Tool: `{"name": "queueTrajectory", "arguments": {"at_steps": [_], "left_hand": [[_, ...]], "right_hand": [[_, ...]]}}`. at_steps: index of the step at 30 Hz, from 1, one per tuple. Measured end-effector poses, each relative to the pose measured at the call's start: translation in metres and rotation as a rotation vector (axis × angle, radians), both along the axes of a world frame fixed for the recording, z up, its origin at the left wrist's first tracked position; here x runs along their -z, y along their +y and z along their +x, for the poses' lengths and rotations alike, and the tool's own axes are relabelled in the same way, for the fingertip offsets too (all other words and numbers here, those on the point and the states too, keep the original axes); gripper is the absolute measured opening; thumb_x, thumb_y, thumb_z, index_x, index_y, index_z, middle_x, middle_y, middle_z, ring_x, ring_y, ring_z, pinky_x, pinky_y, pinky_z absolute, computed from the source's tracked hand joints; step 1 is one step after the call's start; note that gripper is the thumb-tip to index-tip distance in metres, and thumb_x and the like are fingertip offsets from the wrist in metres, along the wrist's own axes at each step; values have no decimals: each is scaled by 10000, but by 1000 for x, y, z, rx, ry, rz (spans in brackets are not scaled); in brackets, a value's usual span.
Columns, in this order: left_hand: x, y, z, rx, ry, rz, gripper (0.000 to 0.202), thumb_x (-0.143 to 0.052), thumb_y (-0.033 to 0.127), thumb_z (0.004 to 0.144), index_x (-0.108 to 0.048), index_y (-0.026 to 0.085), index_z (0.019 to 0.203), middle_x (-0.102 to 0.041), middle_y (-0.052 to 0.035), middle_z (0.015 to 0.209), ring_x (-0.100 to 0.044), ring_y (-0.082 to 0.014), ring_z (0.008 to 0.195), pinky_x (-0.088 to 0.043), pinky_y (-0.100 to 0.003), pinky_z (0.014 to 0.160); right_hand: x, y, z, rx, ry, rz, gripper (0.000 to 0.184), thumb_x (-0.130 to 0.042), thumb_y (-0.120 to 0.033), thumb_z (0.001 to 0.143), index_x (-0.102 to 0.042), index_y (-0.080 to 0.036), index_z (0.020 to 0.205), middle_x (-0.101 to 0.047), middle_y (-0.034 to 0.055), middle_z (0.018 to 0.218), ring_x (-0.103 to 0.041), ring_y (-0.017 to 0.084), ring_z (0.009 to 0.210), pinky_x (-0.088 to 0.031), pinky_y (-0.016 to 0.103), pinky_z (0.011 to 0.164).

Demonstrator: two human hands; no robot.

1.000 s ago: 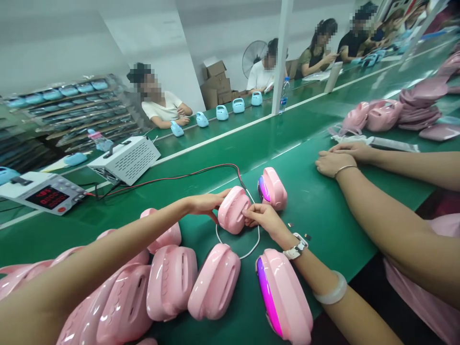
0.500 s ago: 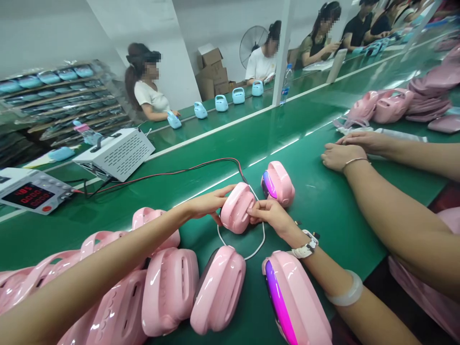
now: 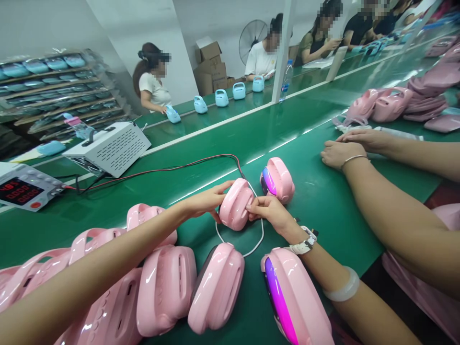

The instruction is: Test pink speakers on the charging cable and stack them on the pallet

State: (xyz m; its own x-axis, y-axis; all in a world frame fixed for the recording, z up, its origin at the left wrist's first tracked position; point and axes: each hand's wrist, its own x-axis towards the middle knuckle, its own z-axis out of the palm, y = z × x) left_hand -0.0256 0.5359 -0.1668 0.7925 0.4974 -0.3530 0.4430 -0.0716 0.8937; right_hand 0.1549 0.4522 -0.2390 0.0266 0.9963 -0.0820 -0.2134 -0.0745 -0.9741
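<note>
Between my hands stands a pink portable speaker with a top handle. My left hand is closed round its left side. My right hand pinches at its right side; what sits between those fingertips is hidden. A white cable loops round below the speaker and passes near my right fingers. Just behind my right hand is another pink speaker with a lit purple front. Closer to me lie a larger-looking lit pink speaker and an unlit one on the green table.
Several pink speakers crowd the left under my forearm. A power supply and grey vented box stand at far left, with a red-and-black lead. A co-worker's hands rest at right. Blue speakers line the far side.
The view has shifted slightly, moving the left-side things leftward. Both hands keep their places on the speaker. Across the table, a person's hand remains at a blue speaker.
</note>
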Motion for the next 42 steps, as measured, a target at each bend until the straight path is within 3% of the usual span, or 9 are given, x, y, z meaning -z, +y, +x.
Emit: {"name": "queueTrajectory", "arguments": {"at_steps": [6, 12, 17, 25, 31, 37, 42], "left_hand": [[-3, -5, 1, -37, 27, 35, 586, -594, 391, 812, -390, 312, 1356, -583, -71, 1191, -644, -214, 849, -536, -206, 514], [-8, -12, 3, -38, 10, 35, 596, -597, 401, 810, -398, 278, 1358, -502, -106, 1320, -619, -261, 972, -551, -217, 551], [-14, -15, 10, -12, 86, 127, 665, -609, 403, 777, -369, 270, 1382, -507, -105, 1324, -623, -256, 950, -565, -257, 618], [-16, -14, -5, -87, 389, 398, 737, -463, 535, 814, -216, 348, 1483, -524, -117, 1315, -593, -324, 949, -534, -375, 649], [-11, -20, -21, -101, 381, 520, 781, -444, 570, 829, -169, 287, 1503, -570, -129, 1232, -613, -261, 820, -501, -331, 650], [-18, -28, -17, 19, 353, 685, 717, -476, 408, 831, -250, 219, 1484, -608, -83, 1206, -587, -228, 976, -449, -318, 905], [-25, -25, -15, 68, 481, 763, 727, -503, 446, 818, -269, 235, 1473, -531, -107, 1349, -556, -266, 1099, -396, -379, 996]], "right_hand": [[-4, 1, 0, -8, 23, -56, 496, -880, -526, 350, -598, -147, 501, -634, 3, 514, -603, 102, 500, -500, 214, 550], [-8, -5, 2, 71, -69, 31, 468, -835, -569, 448, -684, -145, 578, -682, 43, 598, -618, 121, 523, -499, 219, 523], [-8, -5, 4, 176, -151, 62, 340, -836, -441, 504, -690, -159, 623, -669, 25, 599, -570, 102, 461, -449, 201, 438], [-18, -10, -3, 124, -190, -45, 200, -702, -205, 684, -598, -146, 524, -574, -6, 465, -565, 89, 410, -443, 160, 407], [-23, -11, -5, 135, -213, -70, 145, -626, -162, 793, -661, -131, 655, -671, 35, 673, -586, 78, 437, -446, 155, 389], [-32, 3, -6, 124, -260, -104, 138, -650, -136, 789, -649, -117, 652, -673, 52, 646, -561, 76, 421, -438, 152, 369], [-43, -2, -6, 129, -278, -148, 152, -595, -118, 796, -601, -114, 644, -587, 8, 554, -548, 85, 401, -469, 183, 387]]}}
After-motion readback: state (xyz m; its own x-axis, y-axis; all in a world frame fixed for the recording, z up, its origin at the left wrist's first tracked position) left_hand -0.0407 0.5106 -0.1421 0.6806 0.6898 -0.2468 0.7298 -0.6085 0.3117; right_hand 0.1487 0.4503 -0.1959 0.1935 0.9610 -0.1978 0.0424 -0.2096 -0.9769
